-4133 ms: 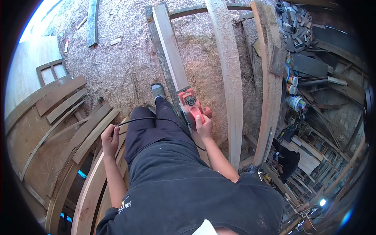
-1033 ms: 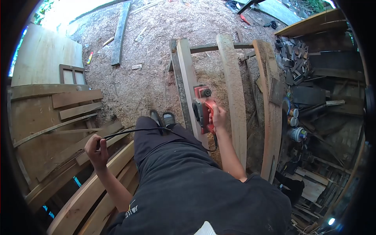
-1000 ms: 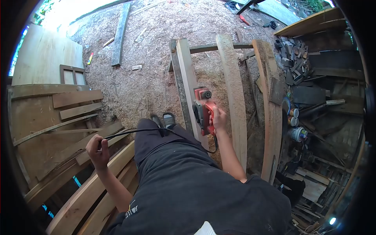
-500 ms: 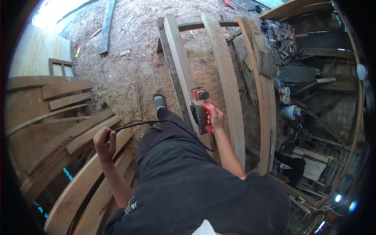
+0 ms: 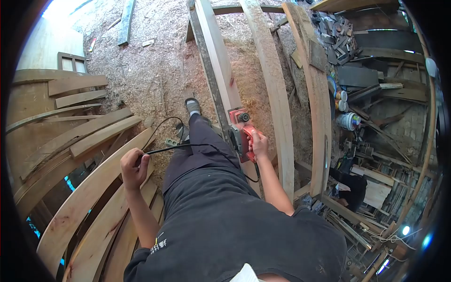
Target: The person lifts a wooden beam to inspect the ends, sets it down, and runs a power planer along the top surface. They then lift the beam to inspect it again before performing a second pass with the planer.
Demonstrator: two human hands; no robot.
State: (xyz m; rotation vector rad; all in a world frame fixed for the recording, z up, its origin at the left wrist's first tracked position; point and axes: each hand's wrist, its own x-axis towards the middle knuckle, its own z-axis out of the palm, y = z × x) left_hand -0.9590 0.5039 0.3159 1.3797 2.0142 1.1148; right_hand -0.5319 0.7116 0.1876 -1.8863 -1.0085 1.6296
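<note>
Two hands are closed on my feed; my right hand (image 5: pixel 259 144) wraps its fingers round the handle of a red planer (image 5: pixel 240 141), and my left hand (image 5: pixel 134 170) curls its fingers round a black cord (image 5: pixel 169 149), held out over the left side of the lap; the white characters on the black shirt (image 5: pixel 206 211), at its left sleeve, are too small for me to read from here, and so is the print on the white tub (image 5: pixel 348 121) off to the right; the planer sits on the nearer part of a pale plank (image 5: pixel 216 56), well apart from that plank's far edge; I see its long axis running along the plank's long edges, its black-knobbed front pointing to the far end and its rear toward my body; beyond the plank's right edge, across a gap, another board (image 5: pixel 270 80) runs nearly parallel.
</note>
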